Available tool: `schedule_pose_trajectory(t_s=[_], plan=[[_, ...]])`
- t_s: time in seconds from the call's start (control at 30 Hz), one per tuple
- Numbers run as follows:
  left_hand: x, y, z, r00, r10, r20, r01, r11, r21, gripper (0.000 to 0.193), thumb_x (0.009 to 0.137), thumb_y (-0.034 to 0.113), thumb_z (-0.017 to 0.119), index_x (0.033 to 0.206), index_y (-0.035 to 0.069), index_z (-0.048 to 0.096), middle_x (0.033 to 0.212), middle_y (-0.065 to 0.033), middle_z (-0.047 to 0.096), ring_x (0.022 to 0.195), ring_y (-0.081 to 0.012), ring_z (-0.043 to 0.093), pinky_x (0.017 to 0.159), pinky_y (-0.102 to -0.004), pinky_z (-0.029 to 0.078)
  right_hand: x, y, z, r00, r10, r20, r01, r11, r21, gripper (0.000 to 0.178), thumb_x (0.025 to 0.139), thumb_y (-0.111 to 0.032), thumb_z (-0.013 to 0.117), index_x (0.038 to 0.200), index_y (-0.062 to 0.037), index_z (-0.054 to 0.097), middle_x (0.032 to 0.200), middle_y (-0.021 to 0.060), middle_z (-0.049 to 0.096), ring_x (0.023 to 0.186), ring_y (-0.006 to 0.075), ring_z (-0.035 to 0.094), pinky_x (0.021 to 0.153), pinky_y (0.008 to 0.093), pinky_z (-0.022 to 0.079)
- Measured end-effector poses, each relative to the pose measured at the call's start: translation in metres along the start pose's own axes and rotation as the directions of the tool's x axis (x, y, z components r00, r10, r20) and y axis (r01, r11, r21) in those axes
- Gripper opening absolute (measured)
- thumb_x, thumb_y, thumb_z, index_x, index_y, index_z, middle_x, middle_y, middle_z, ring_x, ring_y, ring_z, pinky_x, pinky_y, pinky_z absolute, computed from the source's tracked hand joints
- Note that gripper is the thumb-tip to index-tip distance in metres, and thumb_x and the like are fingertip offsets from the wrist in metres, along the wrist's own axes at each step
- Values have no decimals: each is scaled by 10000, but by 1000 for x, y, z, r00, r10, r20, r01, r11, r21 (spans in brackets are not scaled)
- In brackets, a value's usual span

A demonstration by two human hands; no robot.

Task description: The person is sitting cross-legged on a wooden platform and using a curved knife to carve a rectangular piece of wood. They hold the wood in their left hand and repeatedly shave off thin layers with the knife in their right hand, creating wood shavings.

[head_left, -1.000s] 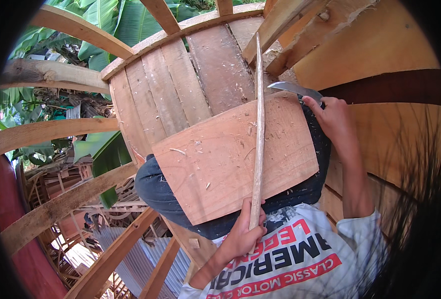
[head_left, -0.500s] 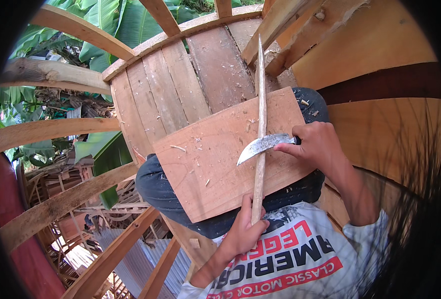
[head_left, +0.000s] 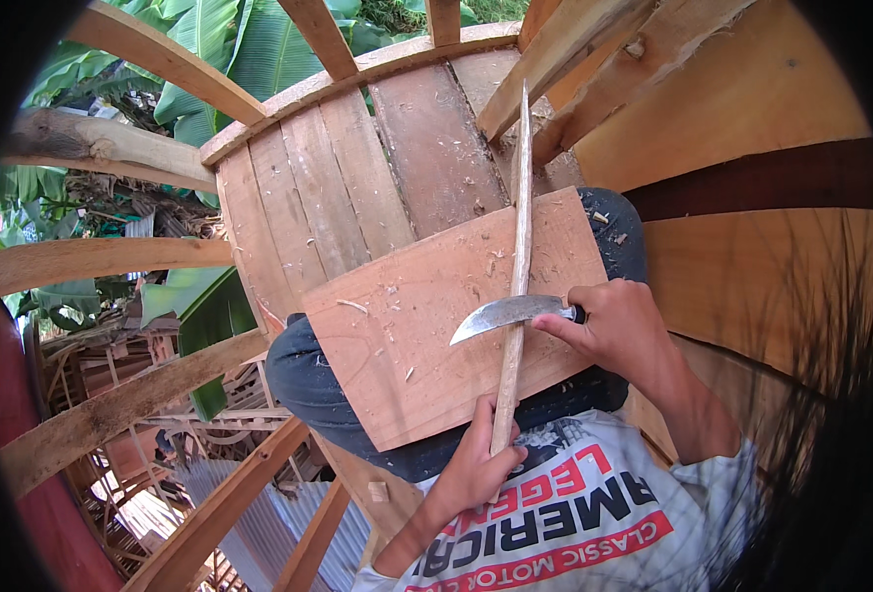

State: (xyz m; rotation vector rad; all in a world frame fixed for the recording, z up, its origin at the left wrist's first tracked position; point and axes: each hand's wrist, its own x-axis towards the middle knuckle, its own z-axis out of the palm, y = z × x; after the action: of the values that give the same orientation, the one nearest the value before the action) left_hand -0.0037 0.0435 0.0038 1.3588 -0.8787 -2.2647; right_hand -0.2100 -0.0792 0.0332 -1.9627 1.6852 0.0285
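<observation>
A long, pointed wooden stick (head_left: 523, 217) lies over the board on my lap, its sharp tip pointing away from me. My left hand (head_left: 480, 460) is closed round its near end, close to my shirt. In my right hand (head_left: 619, 326) is a knife (head_left: 500, 317) with a broad curved blade and a dark handle, mostly hidden by the fingers. The blade crosses the stick a little above my left hand, its tip pointing left. Under both, the flat wooden board (head_left: 387, 355) rests across my legs, with thin shavings scattered on it.
Plank flooring (head_left: 357, 187) with shavings stretches ahead, edged by a curved rail (head_left: 298, 99) and wooden posts (head_left: 150, 54). Slanted beams (head_left: 565, 64) and a wooden panel (head_left: 752, 109) stand on the right. Banana leaves (head_left: 273, 59) and corrugated sheets (head_left: 249, 523) lie beyond the left side.
The knife has slid along the stick toward me, with my right hand moving nearer. My left hand still holds the stick's near end. The board sits slightly lower in view.
</observation>
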Motion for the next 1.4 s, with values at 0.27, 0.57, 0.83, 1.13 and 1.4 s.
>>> schedule_pose_trajectory(t_s=[0.27, 0.57, 0.83, 1.13, 1.4], plan=[[0, 4, -15, 979, -18, 204, 105, 899, -426, 546, 773, 39, 503, 1271, 41, 278, 856, -42, 379, 632, -100, 436, 530, -231, 415, -22, 13, 20, 999, 16, 32, -20, 992, 124, 621, 768, -616, 613, 637, -10, 650, 557, 181, 578, 572, 360, 613, 541, 426, 483], [-2, -8, -18, 961, 59, 271, 99, 842, -531, 554, 752, 40, 506, 1256, 47, 276, 864, -48, 368, 599, -104, 425, 520, -233, 415, -4, 12, 25, 990, -6, -140, 11, 999, 38, 619, 758, -620, 622, 629, -15, 653, 561, 181, 583, 564, 349, 619, 521, 411, 484], [-5, -4, -16, 962, 69, 266, 104, 805, -584, 557, 748, 45, 511, 1255, 45, 281, 869, -46, 366, 592, -100, 422, 517, -230, 409, 11, 14, 24, 981, 7, -196, -16, 999, -46, 661, 721, -670, 620, 634, -15, 659, 569, 177, 595, 566, 328, 631, 519, 404, 488], [-4, -1, -16, 969, 76, 237, 88, 787, -610, 561, 743, 95, 501, 1262, 37, 296, 869, -43, 378, 594, -106, 431, 519, -244, 410, 18, 13, 28, 977, 40, -209, -38, 999, 11, 659, 724, -669, 620, 643, -16, 663, 578, 181, 596, 582, 327, 633, 524, 402, 486], [-8, 5, -11, 987, 29, 158, 64, 833, -550, 582, 764, 165, 571, 1263, 1, 320, 858, -57, 406, 592, -105, 449, 534, -238, 412, -24, 3, 21, 999, -33, 11, 31, 989, 145, 607, 748, -614, 638, 650, -16, 669, 575, 183, 593, 579, 347, 624, 550, 393, 493]])
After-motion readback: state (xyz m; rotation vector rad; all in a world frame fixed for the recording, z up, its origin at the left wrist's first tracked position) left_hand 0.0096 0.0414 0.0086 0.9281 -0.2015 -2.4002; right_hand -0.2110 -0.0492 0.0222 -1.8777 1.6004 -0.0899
